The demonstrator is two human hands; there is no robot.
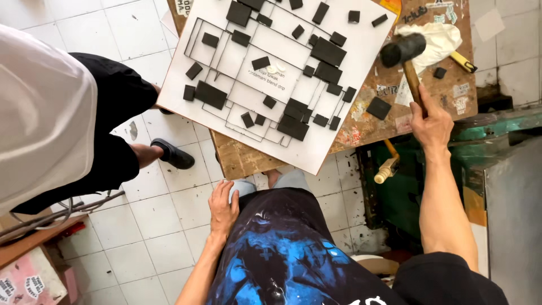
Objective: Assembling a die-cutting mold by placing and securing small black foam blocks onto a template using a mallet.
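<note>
1. I see a white board (339, 141) with black blocks (210, 94) and thin black lines.
2. The mallet (402, 49) has a black head and a brown wooden handle.
3. The tabletop (395, 116) is brown, with stickers.
4. The floor (164, 220) has white tiles.

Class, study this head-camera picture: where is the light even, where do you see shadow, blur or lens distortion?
Head view: soft, even daylight on the white board with black foam blocks, no glare; short shadows beneath the blocks. The black rubber mallet with wooden handle in the right hand looks slightly blurred. The left hand on the thigh is sharp. The wide lens bends the white floor tiles near the edges.
</note>
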